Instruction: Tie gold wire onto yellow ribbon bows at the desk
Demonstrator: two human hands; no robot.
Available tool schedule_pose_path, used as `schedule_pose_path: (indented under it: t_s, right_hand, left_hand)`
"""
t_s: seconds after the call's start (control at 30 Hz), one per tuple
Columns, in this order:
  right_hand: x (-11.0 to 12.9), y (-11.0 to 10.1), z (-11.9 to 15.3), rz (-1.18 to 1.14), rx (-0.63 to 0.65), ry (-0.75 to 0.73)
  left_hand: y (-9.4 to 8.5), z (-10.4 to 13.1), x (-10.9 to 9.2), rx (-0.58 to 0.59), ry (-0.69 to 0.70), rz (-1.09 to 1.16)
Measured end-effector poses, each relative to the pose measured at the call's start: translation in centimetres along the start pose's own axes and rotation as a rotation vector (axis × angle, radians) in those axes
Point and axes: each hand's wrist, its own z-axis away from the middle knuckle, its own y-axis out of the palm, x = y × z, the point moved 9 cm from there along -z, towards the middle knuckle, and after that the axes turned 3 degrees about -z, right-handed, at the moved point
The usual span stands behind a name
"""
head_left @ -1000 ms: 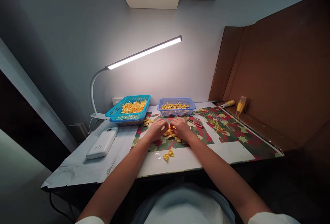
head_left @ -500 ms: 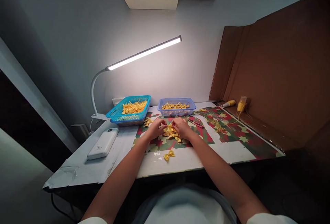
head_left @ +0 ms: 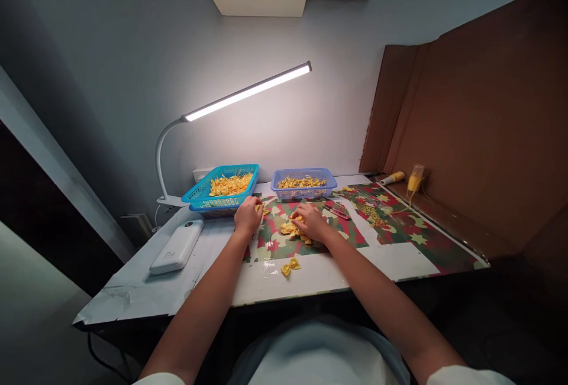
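Note:
My left hand (head_left: pixel 248 216) is at a few yellow pieces (head_left: pixel 265 210) in front of the teal basket, fingers curled; what it grips is too small to make out. My right hand (head_left: pixel 312 222) rests over a pile of yellow bows (head_left: pixel 290 230), its fingers bent around something hidden. A single yellow bow (head_left: pixel 290 267) lies nearer the table's front edge. The teal basket (head_left: pixel 197 197) holds many yellow ribbon pieces, and the purple basket (head_left: pixel 305 193) holds more yellow pieces.
A white power bank (head_left: pixel 177 247) lies on the table's left, near a lit lamp (head_left: pixel 248 92). Right of the hands are pink-handled scissors (head_left: pixel 337 212) and thin gold strands (head_left: pixel 373 216). A glue bottle (head_left: pixel 415 180) stands by the cardboard wall (head_left: pixel 479 136).
My left hand has moved left, away from my right hand and the bow pile, to the small yellow pieces. My right hand has stayed almost in place.

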Motion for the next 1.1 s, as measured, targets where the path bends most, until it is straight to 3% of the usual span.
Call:
schedule_pose_path:
  t_s: [0.1, 0.2, 0.33, 0.47, 0.53, 0.63, 0.77, 0.83, 0.97, 1.1]
  right_hand:
    - [1.5, 0.4, 0.3, -0.030, 0.047, -0.071]
    - [3.3, 0.4, 0.9, -0.069, 0.112, -0.156]
    - [5.5, 1.1, 2.7, -0.153, 0.309, -0.248]
    - [6.1, 2.4, 4.1, -0.179, 0.468, -0.261]
    - [5.7, 2.4, 3.9, -0.155, 0.429, -0.235]
    - [4.5, 1.4, 2.8, -0.155, 0.260, -0.166]
    - [1.5, -1.4, 1.7, -0.212, -0.067, 0.017]
    - [0.1, -2.2, 1.6, -0.239, -0.158, 0.105]
    - [-1.1, -2.2, 1.5, -0.328, -0.182, 0.199]
    - [-1.8, -1.0, 1.5, -0.613, -0.117, 0.277]
  left_hand:
    - [-0.2, 0.1, -0.1, -0.005, 0.004, -0.031]
    - [0.0, 0.3, -1.4, -0.009, 0.105, 0.016]
    - [0.5, 0.7, -2.7, 0.006, 0.189, 0.065]
    - [1.1, 0.9, -2.9, 0.060, 0.191, 0.103]
    - [1.1, 0.9, -3.3, 0.077, 0.217, 0.148]
    - [1.6, 1.2, -4.3, 0.157, 0.261, 0.301]
    - [4.1, 2.6, -6.0, 0.484, 0.203, 0.639]
    - [5.1, 3.5, -6.7, 0.614, 0.162, 0.722]
    - [5.7, 4.1, -7.2, 0.666, 0.113, 0.781]
    - [5.2, 3.9, -7.4, 0.652, 0.109, 0.870]
